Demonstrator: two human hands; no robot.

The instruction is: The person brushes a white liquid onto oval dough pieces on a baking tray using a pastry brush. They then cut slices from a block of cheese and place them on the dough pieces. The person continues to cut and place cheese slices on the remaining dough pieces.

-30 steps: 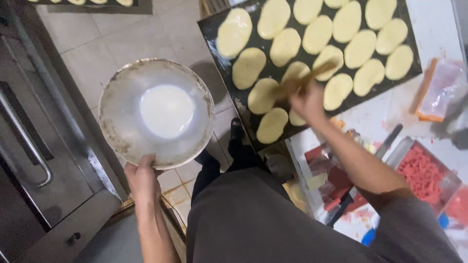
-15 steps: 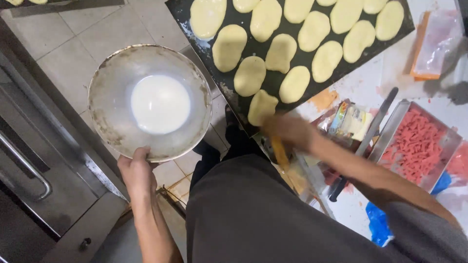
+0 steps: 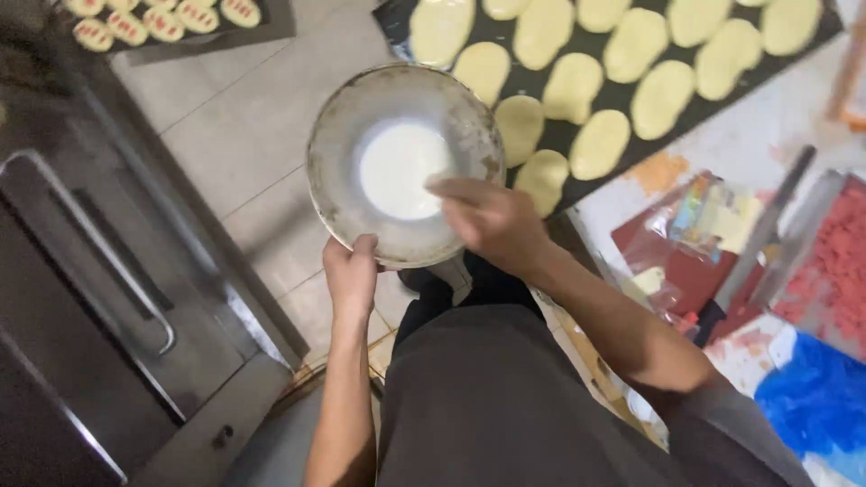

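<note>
My left hand [image 3: 352, 271] grips the near rim of a worn round metal bowl [image 3: 334, 171] held over the tiled floor. A pool of white liquid [image 3: 397, 169] lies in its bottom. My right hand [image 3: 492, 221] hovers over the bowl's right side, fingers close together and pointing at the liquid. The hand is blurred, so I cannot tell whether anything is in it. Just beyond the bowl lies a dark baking tray [image 3: 564, 135] covered with several pale oval dough pieces [image 3: 600, 142].
A steel oven door with a bar handle [image 3: 108, 261] stands at the left. A second tray of small topped pieces [image 3: 162, 20] lies at the top left. On the right are a white worktop [image 3: 758, 135], plastic packets [image 3: 713, 216], a container of red bits [image 3: 834, 261] and a blue cloth [image 3: 816, 401].
My right hand left the dough tray, where it held a brush, swung back past my waist and now sits over the bowl. The bowl has come closer to the tray.
</note>
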